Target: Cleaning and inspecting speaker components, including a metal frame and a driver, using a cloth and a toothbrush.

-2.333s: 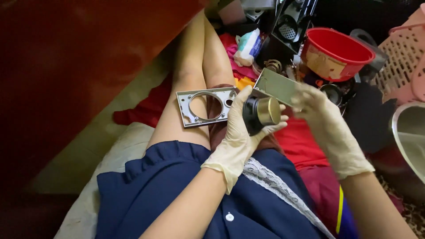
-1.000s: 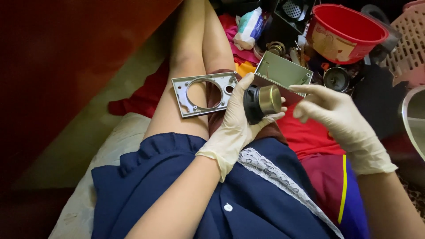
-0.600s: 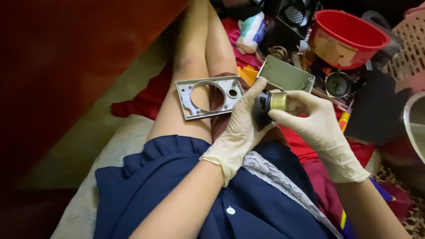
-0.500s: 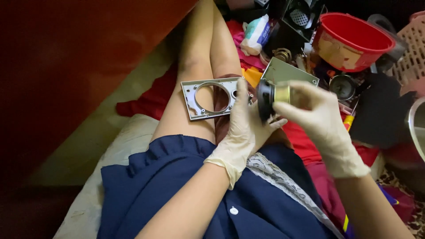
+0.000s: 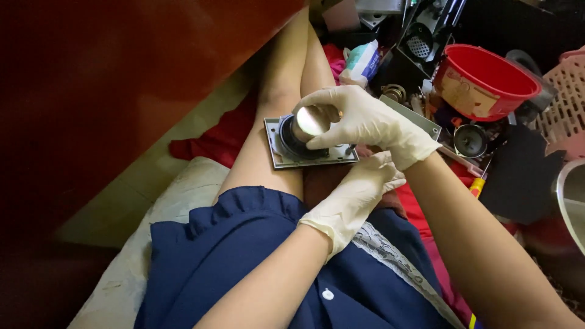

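Observation:
A grey square metal plate point(image 5: 286, 159) with a round hole lies on my bare thigh. A black cylindrical part with a shiny metal end point(image 5: 309, 122) sits in that hole. My gloved right hand point(image 5: 372, 119) grips this part from the right, fingers around its top. My gloved left hand point(image 5: 356, 192) is just below, fingers curled, with its fingertips against the plate's near right corner. The right hand hides the plate's right edge.
A dark red wooden panel point(image 5: 122, 91) fills the left. Clutter lies beyond my knees: a red bowl point(image 5: 487, 79), a pink basket point(image 5: 570, 103), a second grey plate point(image 5: 420, 120), a round black part point(image 5: 470, 140), a tissue pack point(image 5: 364, 60). A white cushion point(image 5: 177, 201) is under me.
The black part went from my left hand to my right and now sits in the plate's hole. The second plate left my right hand. My left hand dropped to the plate's corner.

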